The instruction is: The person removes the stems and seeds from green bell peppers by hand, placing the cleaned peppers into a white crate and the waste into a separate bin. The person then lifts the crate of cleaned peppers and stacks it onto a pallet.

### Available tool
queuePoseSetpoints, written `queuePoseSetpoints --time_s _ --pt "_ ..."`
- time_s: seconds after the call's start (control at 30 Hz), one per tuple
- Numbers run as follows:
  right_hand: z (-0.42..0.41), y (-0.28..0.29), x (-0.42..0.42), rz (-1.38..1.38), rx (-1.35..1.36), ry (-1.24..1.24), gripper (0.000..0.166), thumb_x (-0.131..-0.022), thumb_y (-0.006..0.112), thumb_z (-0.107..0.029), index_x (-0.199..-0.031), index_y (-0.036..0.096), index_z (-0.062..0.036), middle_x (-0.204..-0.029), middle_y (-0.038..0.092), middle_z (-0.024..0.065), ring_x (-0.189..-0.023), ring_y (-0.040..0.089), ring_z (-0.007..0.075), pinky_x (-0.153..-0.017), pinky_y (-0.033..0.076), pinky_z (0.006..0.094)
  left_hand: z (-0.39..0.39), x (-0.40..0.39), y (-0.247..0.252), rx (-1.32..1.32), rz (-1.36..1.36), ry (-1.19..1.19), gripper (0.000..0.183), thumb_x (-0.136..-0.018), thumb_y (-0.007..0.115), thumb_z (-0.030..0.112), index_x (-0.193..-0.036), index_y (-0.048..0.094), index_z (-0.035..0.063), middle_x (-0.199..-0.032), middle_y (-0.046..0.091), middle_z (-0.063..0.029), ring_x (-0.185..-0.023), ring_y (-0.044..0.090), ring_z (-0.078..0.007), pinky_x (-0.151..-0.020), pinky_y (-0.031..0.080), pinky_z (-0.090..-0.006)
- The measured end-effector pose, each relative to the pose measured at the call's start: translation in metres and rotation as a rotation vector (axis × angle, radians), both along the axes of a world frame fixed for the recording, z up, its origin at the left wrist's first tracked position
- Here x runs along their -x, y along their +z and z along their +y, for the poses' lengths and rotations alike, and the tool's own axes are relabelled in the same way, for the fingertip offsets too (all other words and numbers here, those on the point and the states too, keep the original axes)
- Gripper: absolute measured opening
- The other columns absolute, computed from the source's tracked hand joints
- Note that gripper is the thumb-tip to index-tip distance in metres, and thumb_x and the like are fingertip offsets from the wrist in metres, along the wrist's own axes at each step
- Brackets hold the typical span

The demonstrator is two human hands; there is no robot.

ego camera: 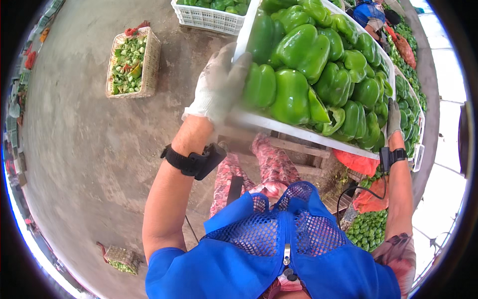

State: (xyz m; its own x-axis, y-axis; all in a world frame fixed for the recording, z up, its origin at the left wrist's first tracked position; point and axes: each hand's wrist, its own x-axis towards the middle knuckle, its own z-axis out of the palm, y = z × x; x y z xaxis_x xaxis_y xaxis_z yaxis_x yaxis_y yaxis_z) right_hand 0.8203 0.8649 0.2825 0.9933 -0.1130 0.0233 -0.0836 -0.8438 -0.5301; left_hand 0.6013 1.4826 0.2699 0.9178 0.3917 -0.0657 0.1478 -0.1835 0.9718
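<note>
A white plastic crate (283, 125), heaped with green bell peppers (300, 50), is held up in front of me, tilted in the view. My left hand (222, 80), in a white knit glove with grey coating, grips its left rim with the thumb on the inner side. On the opposite side, my right hand (394, 117), gloved too, lies against the crate's right wall, fingers pointing away from me. One pepper near the front edge is split open (334, 121). The crate's underside is hidden.
A wooden pallet (298, 145) lies beneath the crate. Left on the concrete floor stands a basket (152, 71) of pepper scraps; a smaller basket (121, 258) sits farther back. Another white crate (211, 17) holds peppers. Pepper piles (368, 230) and a co-worker (369, 17) are at right.
</note>
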Motion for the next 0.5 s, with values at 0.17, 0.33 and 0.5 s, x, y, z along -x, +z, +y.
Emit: queuePoseSetpoints --time_s 0.17,0.33,0.5 --pt "-0.002 0.000 -0.002 0.037 -0.011 -0.095 0.068 -0.103 0.054 -0.047 -0.141 0.052 0.0081 -0.133 0.063 0.0242 -0.121 0.060 0.0329 -0.102 0.045 0.0367 -0.009 0.010 -0.005 -0.152 0.049 0.055 0.049 -0.103 0.050 0.039 -0.134 0.060 0.0027 -0.122 0.067 -0.0245 -0.114 0.064 -0.0418 -0.101 0.048 -0.0466" --pt "-0.010 -0.006 0.005 0.048 -0.068 -0.097 0.068 -0.103 0.053 -0.050 -0.139 0.054 0.0079 -0.133 0.064 0.0239 -0.121 0.060 0.0330 -0.103 0.044 0.0369 -0.011 0.003 -0.003 -0.102 0.007 0.087 0.044 -0.103 0.050 0.033 -0.128 0.064 -0.0003 -0.117 0.067 -0.0256 -0.110 0.064 -0.0412 -0.099 0.049 -0.0472" --pt "-0.009 -0.007 0.002 -0.013 0.054 -0.110 0.060 -0.104 0.054 -0.046 -0.137 0.057 0.0042 -0.124 0.067 0.0190 -0.109 0.062 0.0283 -0.096 0.047 0.0354 -0.015 0.004 -0.002 -0.162 -0.007 0.106 0.046 -0.103 0.049 0.034 -0.130 0.063 -0.0011 -0.119 0.066 -0.0258 -0.113 0.064 -0.0397 -0.099 0.049 -0.0462"
